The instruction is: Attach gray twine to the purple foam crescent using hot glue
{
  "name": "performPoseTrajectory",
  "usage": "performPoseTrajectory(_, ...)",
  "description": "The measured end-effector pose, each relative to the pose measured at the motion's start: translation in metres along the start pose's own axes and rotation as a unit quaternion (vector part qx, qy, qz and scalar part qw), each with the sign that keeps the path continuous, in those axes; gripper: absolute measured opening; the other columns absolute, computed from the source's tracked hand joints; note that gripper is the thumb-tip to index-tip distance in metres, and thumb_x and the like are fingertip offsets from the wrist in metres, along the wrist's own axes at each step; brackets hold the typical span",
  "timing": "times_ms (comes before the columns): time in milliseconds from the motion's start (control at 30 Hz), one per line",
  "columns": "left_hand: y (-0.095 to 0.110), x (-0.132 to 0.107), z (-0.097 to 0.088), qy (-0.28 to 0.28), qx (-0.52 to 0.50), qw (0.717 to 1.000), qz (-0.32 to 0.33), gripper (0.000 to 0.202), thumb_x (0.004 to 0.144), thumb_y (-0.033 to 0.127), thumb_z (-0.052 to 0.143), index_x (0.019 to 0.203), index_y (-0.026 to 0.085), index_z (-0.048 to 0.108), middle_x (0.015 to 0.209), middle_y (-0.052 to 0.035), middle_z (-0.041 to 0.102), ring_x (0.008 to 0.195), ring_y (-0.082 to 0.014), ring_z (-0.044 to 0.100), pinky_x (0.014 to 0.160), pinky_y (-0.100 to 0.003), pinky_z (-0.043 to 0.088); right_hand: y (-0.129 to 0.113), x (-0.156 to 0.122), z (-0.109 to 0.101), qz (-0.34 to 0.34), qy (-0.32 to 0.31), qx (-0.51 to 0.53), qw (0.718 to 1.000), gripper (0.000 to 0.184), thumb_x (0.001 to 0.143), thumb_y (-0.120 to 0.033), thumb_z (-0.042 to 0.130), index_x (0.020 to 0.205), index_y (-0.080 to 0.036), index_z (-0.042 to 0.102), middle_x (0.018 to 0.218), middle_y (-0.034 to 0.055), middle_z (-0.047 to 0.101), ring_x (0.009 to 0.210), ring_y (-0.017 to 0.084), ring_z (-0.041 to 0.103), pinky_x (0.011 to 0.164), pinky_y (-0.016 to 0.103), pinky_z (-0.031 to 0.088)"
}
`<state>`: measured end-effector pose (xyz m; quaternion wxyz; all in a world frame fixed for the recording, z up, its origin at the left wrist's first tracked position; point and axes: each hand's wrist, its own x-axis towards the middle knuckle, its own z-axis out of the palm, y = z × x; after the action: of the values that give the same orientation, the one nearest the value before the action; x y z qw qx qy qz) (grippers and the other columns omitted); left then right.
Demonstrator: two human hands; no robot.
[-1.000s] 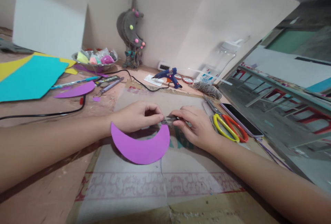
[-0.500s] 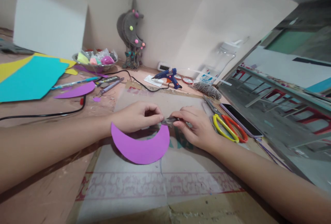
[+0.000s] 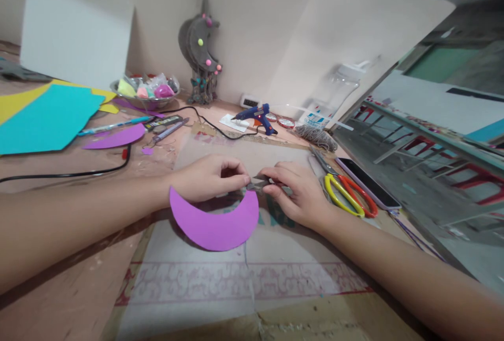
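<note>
A purple crescent cut from a smooth sheet (image 3: pixel 216 228) hangs above the paper-covered work surface, one tip in front of my left wrist. My left hand (image 3: pixel 212 176) is closed, thumb and forefinger pinching at the crescent's right tip. Facing it, my right hand (image 3: pixel 293 189) is closed around a small dark metal tool (image 3: pixel 259 181) with two narrow arms, which stand a little apart. The tool's end meets the crescent's tip beside my left thumb; its exact kind is too small to tell.
Scissors (image 3: pixel 344 191) and a phone (image 3: pixel 368 183) lie right of my right hand. Behind are a blue glue gun (image 3: pixel 255 115) with its cord, grey yarn (image 3: pixel 315 137) and a bowl (image 3: pixel 145 100). Turquoise sheets (image 3: pixel 51 120) and a purple offcut (image 3: pixel 116 138) lie left.
The arms of the small metal tool have spread apart between my hands. Both hands and the crescent have hardly moved.
</note>
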<state>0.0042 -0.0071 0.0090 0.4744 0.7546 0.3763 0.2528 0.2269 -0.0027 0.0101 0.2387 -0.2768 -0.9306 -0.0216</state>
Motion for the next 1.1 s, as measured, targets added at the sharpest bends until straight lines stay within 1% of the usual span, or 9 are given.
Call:
performPoseTrajectory(167,-0.0012,0.0005,-0.0005,0.0,0.0,1.0,0.012,0.019,0.084,0.031,0.05,0.08,0.016,0.059,0.064,0.0034,0.057,0.054,-0.007,0.049,0.051,-0.018,0.038,-0.0004,-0.0004,-0.0001,0.0,-0.003,-0.002,1.0,0.026,0.091,-0.034,0.044,0.099,-0.014,0.059,0.077,0.0058,0.059,0.07,0.017,0.052,0.064,0.029,0.038)
performPoseTrajectory(500,-0.0002,-0.0004,0.0001,0.001,0.0,1.0,0.014,0.019,0.084,0.031,0.05,0.077,0.016,0.057,0.063,0.0039,0.057,0.055,-0.0073,0.049,0.055,-0.019,0.039,-0.0002,-0.0014,0.0005,0.003,-0.008,-0.005,1.0,0.025,0.09,-0.034,0.046,0.1,-0.014,0.059,0.079,0.0064,0.06,0.071,0.017,0.052,0.065,0.029,0.038)
performPoseTrajectory(667,-0.0005,-0.0002,-0.0002,0.0,0.0,1.0,0.014,0.018,0.084,0.031,0.05,0.078,0.015,0.058,0.063,0.0038,0.056,0.055,-0.0072,0.048,0.053,-0.018,0.038,0.001,-0.0017,0.0007,-0.002,-0.005,0.001,1.0,0.026,0.091,-0.035,0.045,0.098,-0.014,0.06,0.078,0.006,0.059,0.071,0.016,0.051,0.065,0.029,0.037)
performPoseTrajectory(867,-0.0001,0.0001,0.0004,0.0,-0.008,1.0,0.008,0.018,0.084,0.03,0.05,0.078,0.015,0.057,0.064,0.0031,0.056,0.056,-0.0073,0.048,0.052,-0.018,0.038,0.0025,-0.0015,0.0008,-0.016,0.012,0.001,1.0,0.021,0.092,-0.031,0.045,0.093,-0.016,0.06,0.072,0.0043,0.058,0.067,0.015,0.05,0.063,0.028,0.036)
performPoseTrajectory(1100,-0.0001,0.0,0.0005,0.01,0.002,1.0,0.016,0.019,0.084,0.031,0.05,0.078,0.016,0.058,0.064,0.0034,0.057,0.054,-0.0072,0.049,0.053,-0.019,0.039,0.0016,-0.0017,0.0004,-0.012,-0.001,-0.002,1.0,0.022,0.091,-0.032,0.046,0.095,-0.015,0.06,0.075,0.005,0.059,0.069,0.016,0.051,0.065,0.029,0.036)
